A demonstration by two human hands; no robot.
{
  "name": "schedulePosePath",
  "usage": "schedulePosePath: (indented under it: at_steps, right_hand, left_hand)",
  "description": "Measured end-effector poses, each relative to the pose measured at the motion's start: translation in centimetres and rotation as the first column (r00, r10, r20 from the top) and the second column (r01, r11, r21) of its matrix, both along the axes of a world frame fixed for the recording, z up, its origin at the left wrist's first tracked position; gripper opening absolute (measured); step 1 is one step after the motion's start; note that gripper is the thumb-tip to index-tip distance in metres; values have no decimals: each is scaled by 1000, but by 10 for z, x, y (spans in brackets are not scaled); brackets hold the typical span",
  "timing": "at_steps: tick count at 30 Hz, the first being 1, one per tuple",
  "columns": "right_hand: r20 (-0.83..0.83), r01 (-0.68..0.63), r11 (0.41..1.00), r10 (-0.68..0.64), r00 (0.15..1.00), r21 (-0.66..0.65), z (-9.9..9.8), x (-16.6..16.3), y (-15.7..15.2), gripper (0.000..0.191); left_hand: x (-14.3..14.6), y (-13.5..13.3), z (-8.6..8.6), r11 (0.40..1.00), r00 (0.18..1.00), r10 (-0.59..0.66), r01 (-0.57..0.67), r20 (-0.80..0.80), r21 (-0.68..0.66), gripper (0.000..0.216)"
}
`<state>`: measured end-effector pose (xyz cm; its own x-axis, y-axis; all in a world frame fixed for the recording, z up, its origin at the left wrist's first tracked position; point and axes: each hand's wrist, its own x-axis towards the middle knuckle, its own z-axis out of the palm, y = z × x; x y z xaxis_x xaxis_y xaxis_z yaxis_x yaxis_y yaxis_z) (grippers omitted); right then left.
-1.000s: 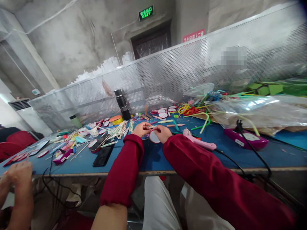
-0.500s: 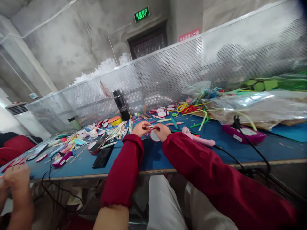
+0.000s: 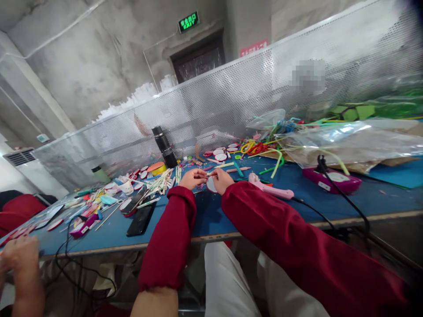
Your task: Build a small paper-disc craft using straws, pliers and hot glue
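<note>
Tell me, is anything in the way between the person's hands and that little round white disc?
Nothing visible does: the right hand already grips the round white disc, and the left hand sits right against it over the blue table.

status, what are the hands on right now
Left hand pinching thin stick, right hand closed on white disc, both meeting over blue table. Pink glue gun lies beside right hand, not touching.

A co-worker's hand point(image 3: 20, 264) at far left has sunk lower.
</note>
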<state>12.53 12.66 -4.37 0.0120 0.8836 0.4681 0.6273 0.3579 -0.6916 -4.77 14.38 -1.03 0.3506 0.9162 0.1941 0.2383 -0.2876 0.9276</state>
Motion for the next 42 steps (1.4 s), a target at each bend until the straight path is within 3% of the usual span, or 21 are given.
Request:
schedulePosePath:
  at_steps: [8,14,18,21,26,30,37,42]
  right_hand:
    - [35,-83,997,83,996,-3,8,0,-12,19]
    - [10,-53,999,53,999,-9,11,1,-15,15]
    - [-17,-45,998,44,999,-42,10,0,-12,11]
    - [-46,-60,994,56,997,-92,7,-1,-7,13]
    - [-126,-87,987,70,990,-138,0,-3,6,34]
    - [-223,-68,987,34,974,-146,-8,-3,19,31]
    - [-383,83,987,-129,915,-134,-17,9,35,31]
    - [-441,136,984,-173,880,-115,-18,14,36,32]
  left_hand:
    - [2,-6,6,1000,1000,-3,3,-3,16,37]
    - [3,-10,10,996,997,62,-60,-39,67,33]
    - [4,-6,8,988,995,96,-98,22,116,31]
    - [6,-2,5,995,993,44,-53,114,79,33]
    - [12,-4,3,998,982,-46,51,185,-21,40]
    - [12,-10,5,994,970,-80,94,228,-53,43]
    - [11,-13,12,990,970,-135,142,202,-21,58]
    - [12,-17,15,977,968,-210,214,135,-19,55]
